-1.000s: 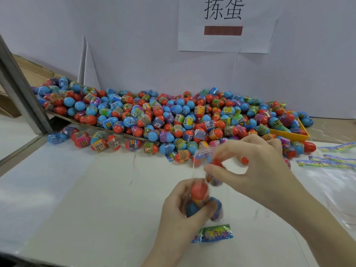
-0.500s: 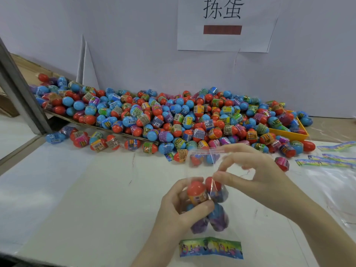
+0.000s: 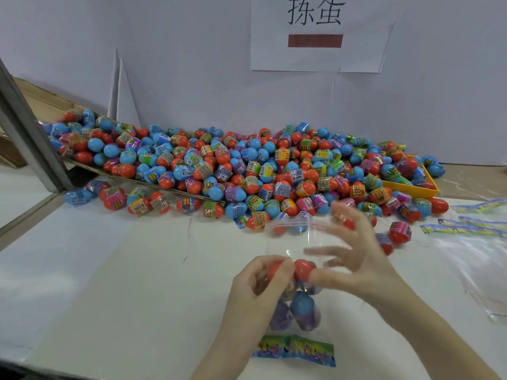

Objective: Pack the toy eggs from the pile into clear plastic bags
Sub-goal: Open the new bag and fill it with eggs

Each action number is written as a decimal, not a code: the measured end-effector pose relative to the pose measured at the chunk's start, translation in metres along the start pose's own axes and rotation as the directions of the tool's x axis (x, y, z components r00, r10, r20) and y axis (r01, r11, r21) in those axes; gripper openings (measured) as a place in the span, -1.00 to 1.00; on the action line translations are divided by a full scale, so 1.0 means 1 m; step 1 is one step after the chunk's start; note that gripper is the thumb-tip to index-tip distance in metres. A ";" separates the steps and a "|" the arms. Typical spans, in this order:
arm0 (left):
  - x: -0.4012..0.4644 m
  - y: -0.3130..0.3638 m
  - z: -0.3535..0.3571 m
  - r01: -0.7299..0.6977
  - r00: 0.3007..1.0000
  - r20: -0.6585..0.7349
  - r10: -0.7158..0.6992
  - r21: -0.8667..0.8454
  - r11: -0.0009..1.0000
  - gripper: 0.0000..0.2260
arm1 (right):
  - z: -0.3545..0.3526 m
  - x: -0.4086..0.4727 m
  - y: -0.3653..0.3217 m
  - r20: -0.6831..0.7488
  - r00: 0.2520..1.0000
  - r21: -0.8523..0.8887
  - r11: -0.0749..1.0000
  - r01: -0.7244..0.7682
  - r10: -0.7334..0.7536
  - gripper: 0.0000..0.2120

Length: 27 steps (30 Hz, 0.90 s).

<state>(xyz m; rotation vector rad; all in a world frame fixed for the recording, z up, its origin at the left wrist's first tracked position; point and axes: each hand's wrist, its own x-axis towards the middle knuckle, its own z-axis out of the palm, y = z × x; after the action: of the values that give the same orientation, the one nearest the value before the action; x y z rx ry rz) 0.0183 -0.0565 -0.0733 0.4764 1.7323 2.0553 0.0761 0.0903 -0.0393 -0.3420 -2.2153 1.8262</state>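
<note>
White table [image 3: 109, 283] w/ a paper-covered wall behind; egg pile [image 3: 247, 171] heaps along the far edge. You're mid-fill: your left hand [image 3: 255, 294] has its grip curled round the clear bag [image 3: 299, 270] at the upper eggs, bag standing near you, several eggs inside. Right hand [image 3: 354, 259] is blurred, fingers spread, thumb touching a red egg [image 3: 304, 270] in the bag; its grip holds nothing. Next, prob.: seat that egg, then reach to the pile or seal the top strip.
</note>
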 end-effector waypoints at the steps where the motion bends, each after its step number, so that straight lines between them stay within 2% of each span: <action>1: 0.000 -0.002 0.000 0.001 1.000 -0.004 -0.001 -0.009 1.000 -0.65 | 0.005 -0.002 0.003 0.036 0.997 0.075 0.995 -0.065 0.062 -0.16; 3: 0.001 -0.006 0.001 0.000 1.000 -0.012 0.000 -0.015 1.000 -0.59 | 0.014 -0.006 0.009 0.020 0.991 0.218 0.967 -0.132 0.131 -0.26; 5: 0.002 -0.009 0.000 0.012 1.000 -0.011 -0.013 -0.010 1.000 -0.54 | 0.019 -0.007 0.014 -0.057 0.983 0.292 0.944 -0.151 0.175 -0.35; 8: -0.001 -0.013 0.001 0.024 1.000 0.011 -0.024 0.043 0.999 -0.51 | 0.022 -0.010 0.017 -0.120 0.975 0.318 0.937 -0.142 0.189 -0.57; 11: -0.001 -0.016 0.003 0.013 1.000 -0.018 -0.012 0.086 0.996 -0.62 | 0.025 -0.010 0.019 -0.164 0.970 0.296 0.947 -0.123 0.177 -0.74; 14: -0.001 -0.016 0.008 0.020 0.999 -0.043 -0.016 0.084 0.996 -0.75 | 0.030 -0.009 0.020 -0.203 0.969 0.266 0.961 -0.082 0.139 -0.74; 19: -0.003 -0.017 0.017 0.098 0.992 -0.079 -0.097 0.012 0.995 -0.63 | 0.038 -0.008 0.020 -0.252 0.966 0.158 0.987 -0.022 0.062 -0.67; 22: 0.000 -0.017 0.017 0.106 0.989 -0.103 -0.103 0.025 0.994 -0.66 | 0.039 -0.009 0.019 -0.234 0.972 0.083 0.997 -0.001 0.020 -0.64; 27: 0.007 -0.014 0.012 0.095 0.983 -0.155 -0.095 -0.007 0.995 -0.83 | 0.026 -0.014 0.016 -0.168 0.983 0.060 0.996 -0.070 0.079 -0.71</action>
<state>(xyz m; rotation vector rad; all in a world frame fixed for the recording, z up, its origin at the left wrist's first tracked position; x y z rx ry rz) 0.0190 -0.0410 -0.0850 0.2336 1.8062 2.0716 0.0806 0.0644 -0.0608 -0.5552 -2.0605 1.8158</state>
